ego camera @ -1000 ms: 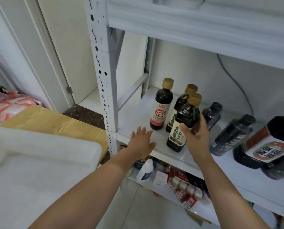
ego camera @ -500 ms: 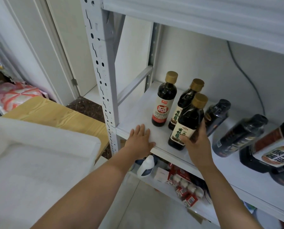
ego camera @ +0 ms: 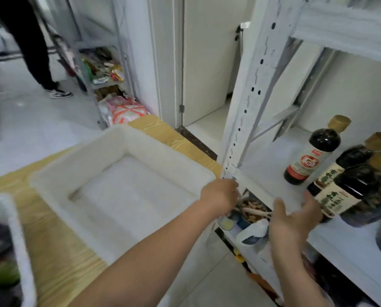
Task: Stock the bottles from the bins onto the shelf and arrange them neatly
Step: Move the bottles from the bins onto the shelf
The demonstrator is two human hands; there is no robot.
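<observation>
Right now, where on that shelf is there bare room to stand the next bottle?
Bare shelf lies between the white upright post and the red-label bottle, from front edge to back. Right of it, dark bottles crowd together.

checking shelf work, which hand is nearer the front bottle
Right. The right hand is just beside the front bottle; the left hand is farther off, near the bin.

The shelf post (ego camera: 249, 111) is white-painted metal, matt and punched with slots. Left of the post, the bin (ego camera: 92, 160) looks like white foam, matt and slightly grainy, and sits on a tabletop (ego camera: 58, 258) with a pale yellow wood-grain finish. Right of the post, the bottles (ego camera: 318, 142) are dark and glossy, with paper-like labels (ego camera: 307, 163) and dull gold caps (ego camera: 339, 123).
</observation>
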